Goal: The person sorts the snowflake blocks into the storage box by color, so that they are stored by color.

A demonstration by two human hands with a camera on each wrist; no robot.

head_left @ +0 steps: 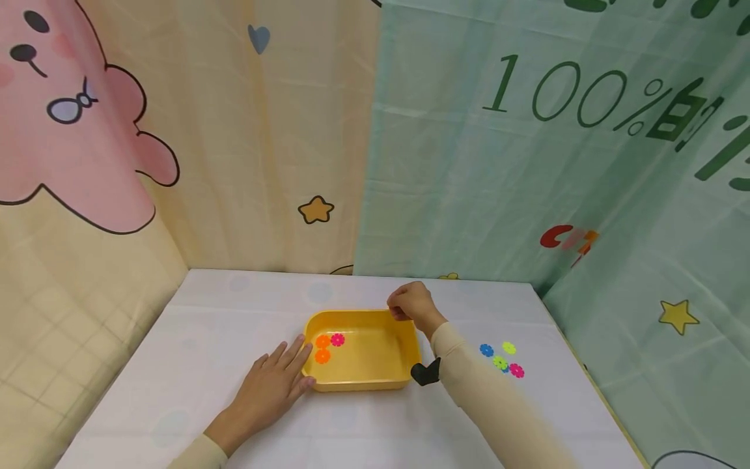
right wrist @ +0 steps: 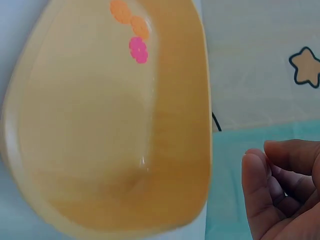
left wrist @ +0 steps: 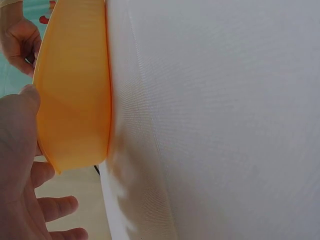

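Observation:
A yellow tray (head_left: 363,384) lies on the white table; two orange flower pieces (head_left: 323,356) and a pink flower piece (head_left: 337,339) sit inside at its left. My left hand (head_left: 269,384) touches the tray's left end, fingers straight and spread, thumb at the rim in the left wrist view. Over the back right corner is my right hand (head_left: 415,305), fingers curled and thumb meeting the index fingertip. Nothing shows between those fingertips (right wrist: 257,160) in the right wrist view. Right of the tray lie several loose flower pieces: blue (head_left: 486,350), yellow (head_left: 509,348), yellow-green (head_left: 500,363) and pink (head_left: 516,370).
The white table (head_left: 234,312) reaches back to a cream curtain (head_left: 281,163) and a green curtain (head_left: 457,182). A black heart-shaped patch (head_left: 426,372) shows beside the right sleeve (head_left: 486,391), near the tray's right end.

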